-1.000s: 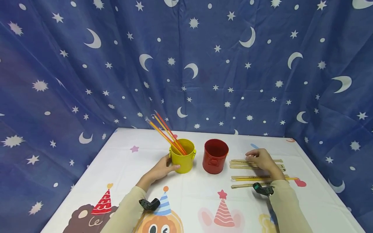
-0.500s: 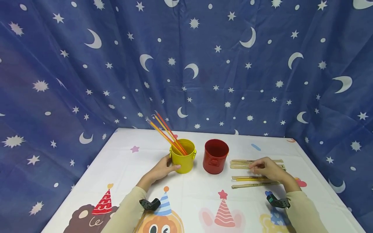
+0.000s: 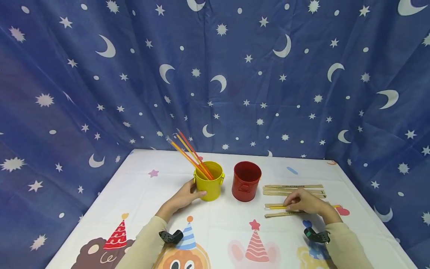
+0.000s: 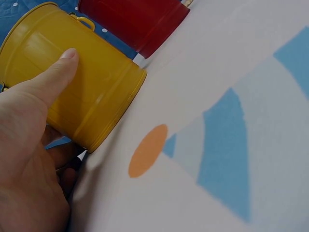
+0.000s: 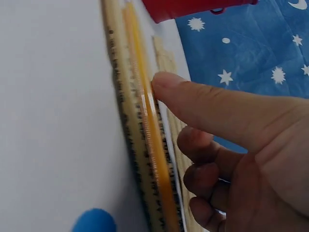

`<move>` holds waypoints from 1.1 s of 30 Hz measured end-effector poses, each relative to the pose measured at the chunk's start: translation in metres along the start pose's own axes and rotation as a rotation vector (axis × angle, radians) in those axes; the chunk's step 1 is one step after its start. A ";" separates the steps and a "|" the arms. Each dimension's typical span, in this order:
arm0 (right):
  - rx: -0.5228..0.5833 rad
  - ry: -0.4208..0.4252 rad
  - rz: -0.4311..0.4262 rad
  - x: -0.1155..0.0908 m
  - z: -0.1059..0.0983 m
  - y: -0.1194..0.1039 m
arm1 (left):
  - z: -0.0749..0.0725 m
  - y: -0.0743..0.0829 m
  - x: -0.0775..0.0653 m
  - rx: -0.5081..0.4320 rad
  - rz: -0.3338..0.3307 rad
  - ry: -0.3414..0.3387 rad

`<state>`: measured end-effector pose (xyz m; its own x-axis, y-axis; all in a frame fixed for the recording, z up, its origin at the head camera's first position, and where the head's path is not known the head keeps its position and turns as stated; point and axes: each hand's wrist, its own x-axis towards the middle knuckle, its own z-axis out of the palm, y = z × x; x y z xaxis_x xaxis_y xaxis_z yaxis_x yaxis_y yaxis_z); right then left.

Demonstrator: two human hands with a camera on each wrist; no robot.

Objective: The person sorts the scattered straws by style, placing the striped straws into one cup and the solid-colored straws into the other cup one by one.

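Observation:
My left hand (image 3: 183, 196) holds the side of a yellow metal bucket (image 3: 209, 189), its thumb lying along the front wall in the left wrist view. Several orange and yellow clear-wrapped straws (image 3: 191, 151) lean out of this bucket to the left. My right hand (image 3: 304, 201) is low over an orange-yellow clear-wrapped straw (image 5: 147, 99) lying on the table. In the right wrist view the thumb tip is right beside that straw, the other fingers loosely bent; the index finger is hidden. Slim brown paper-wrapped sticks with dark print (image 5: 125, 106) lie on both sides of it.
A red metal bucket (image 3: 246, 186) stands upright between the yellow bucket and the right hand. More brown paper-wrapped sticks (image 3: 280, 189) lie in a row behind the right hand. White cloth with party-hat animals (image 3: 218, 239) covers the table; a blue star-and-moon curtain (image 3: 215, 74) hangs behind.
My right hand has come from the rear row of brown sticks toward me, down to the orange-yellow straw. The left hand stays on the yellow bucket.

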<state>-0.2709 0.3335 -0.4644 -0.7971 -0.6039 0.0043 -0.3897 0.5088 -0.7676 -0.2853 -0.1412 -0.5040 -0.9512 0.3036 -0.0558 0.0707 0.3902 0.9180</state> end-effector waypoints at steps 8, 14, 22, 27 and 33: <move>0.028 0.004 -0.112 0.002 0.004 0.002 | -0.001 0.002 -0.001 0.000 -0.020 -0.009; -0.045 0.034 0.021 0.006 0.007 -0.004 | -0.002 0.004 -0.001 -0.009 -0.001 -0.010; -0.175 0.066 0.165 0.007 0.013 -0.016 | -0.001 0.003 0.000 0.003 -0.006 -0.026; -0.173 0.068 0.168 0.006 0.009 -0.017 | -0.001 0.003 0.000 -0.001 -0.002 -0.028; -0.183 0.151 0.066 0.003 -0.003 -0.029 | 0.000 0.004 -0.001 -0.009 0.029 -0.025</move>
<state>-0.2632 0.3191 -0.4406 -0.8781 -0.4741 0.0645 -0.4007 0.6549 -0.6408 -0.2846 -0.1401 -0.5004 -0.9409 0.3363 -0.0391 0.0952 0.3736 0.9227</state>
